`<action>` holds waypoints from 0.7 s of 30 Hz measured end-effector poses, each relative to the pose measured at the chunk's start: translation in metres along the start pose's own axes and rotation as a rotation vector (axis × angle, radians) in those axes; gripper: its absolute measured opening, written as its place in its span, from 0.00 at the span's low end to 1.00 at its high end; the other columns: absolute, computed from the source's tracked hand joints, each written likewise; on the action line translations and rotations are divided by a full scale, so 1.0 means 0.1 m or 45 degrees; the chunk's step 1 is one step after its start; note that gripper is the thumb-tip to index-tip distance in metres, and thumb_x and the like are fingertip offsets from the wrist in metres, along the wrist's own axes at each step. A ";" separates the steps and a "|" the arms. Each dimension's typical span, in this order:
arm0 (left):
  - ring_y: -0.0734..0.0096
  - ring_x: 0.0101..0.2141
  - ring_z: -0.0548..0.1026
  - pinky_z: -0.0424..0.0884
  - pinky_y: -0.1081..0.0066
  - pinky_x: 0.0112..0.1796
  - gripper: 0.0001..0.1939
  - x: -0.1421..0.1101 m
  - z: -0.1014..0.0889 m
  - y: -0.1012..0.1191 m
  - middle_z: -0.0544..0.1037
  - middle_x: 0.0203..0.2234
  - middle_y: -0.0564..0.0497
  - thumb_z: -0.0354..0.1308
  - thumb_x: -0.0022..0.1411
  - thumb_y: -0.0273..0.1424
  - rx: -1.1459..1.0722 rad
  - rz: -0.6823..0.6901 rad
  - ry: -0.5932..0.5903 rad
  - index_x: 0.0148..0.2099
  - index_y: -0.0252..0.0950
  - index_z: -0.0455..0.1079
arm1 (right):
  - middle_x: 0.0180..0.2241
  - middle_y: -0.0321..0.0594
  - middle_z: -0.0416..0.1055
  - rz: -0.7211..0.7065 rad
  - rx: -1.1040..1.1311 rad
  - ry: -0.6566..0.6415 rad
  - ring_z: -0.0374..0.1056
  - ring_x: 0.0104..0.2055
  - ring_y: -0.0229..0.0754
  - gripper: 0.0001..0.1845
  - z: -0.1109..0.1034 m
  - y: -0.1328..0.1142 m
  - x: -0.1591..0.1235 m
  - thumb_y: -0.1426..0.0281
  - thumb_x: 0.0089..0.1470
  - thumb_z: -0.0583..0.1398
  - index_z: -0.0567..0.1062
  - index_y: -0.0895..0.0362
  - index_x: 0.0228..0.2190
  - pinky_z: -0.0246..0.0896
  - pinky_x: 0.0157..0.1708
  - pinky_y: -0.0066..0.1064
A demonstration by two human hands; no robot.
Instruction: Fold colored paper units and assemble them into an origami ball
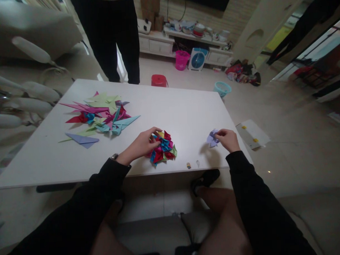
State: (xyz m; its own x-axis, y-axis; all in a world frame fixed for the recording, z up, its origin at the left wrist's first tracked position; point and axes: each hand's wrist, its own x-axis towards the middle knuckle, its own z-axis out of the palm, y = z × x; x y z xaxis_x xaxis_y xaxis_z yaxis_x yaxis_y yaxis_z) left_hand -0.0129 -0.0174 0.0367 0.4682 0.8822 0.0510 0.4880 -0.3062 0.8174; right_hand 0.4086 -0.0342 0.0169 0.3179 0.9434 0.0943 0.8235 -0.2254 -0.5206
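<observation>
A cluster of folded paper flowers [166, 151] in red, blue, green and yellow sits near the table's front edge. My left hand [141, 144] curls its thumb and fingers round the cluster's left side, the thumb against a blue fold. Between the fingertips of my right hand [228, 139] is a pale purple origami flower [212, 139], held above the tabletop over its shadow. On the left of the table lies a heap of origami pieces [104, 113] in pink, green, red and teal. A flat purple folded piece [83, 139] rests in front of that heap.
Two tiny items lie at the front edge of the white table [183, 108]: a small yellowish figure [188, 165] and a clear piece [198, 163]. Beyond the far edge stand a person in black trousers [109, 36] and a red stool [159, 80]. A teal basket [222, 88] is at the far right corner.
</observation>
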 end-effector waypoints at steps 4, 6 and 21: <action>0.71 0.29 0.74 0.69 0.71 0.34 0.19 0.00 0.00 -0.01 0.77 0.31 0.52 0.61 0.59 0.28 0.026 0.000 0.009 0.53 0.36 0.71 | 0.28 0.43 0.79 0.193 -0.249 -0.155 0.73 0.33 0.45 0.09 -0.17 0.61 0.02 0.63 0.42 0.65 0.81 0.56 0.25 0.60 0.33 0.33; 0.71 0.29 0.74 0.69 0.70 0.34 0.18 0.00 0.01 -0.03 0.77 0.31 0.52 0.60 0.60 0.28 0.037 0.007 -0.002 0.52 0.36 0.71 | 0.27 0.43 0.79 0.263 -0.316 -0.250 0.73 0.33 0.46 0.07 -0.18 0.80 0.03 0.65 0.40 0.66 0.81 0.55 0.23 0.61 0.32 0.33; 0.70 0.32 0.75 0.70 0.70 0.36 0.13 -0.04 -0.03 -0.09 0.79 0.37 0.50 0.58 0.62 0.28 0.088 0.020 -0.024 0.49 0.37 0.72 | 0.28 0.46 0.80 0.361 -0.397 -0.100 0.74 0.35 0.52 0.07 0.12 0.92 0.20 0.63 0.40 0.65 0.80 0.54 0.24 0.63 0.35 0.38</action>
State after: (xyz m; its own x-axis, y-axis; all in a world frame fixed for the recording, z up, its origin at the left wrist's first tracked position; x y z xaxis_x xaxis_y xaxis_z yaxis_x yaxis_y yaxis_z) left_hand -0.0216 -0.0173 0.0309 0.4895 0.8704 0.0519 0.5298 -0.3442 0.7751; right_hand 0.4847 -0.0327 -0.0394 0.5255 0.8464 -0.0867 0.8151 -0.5300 -0.2339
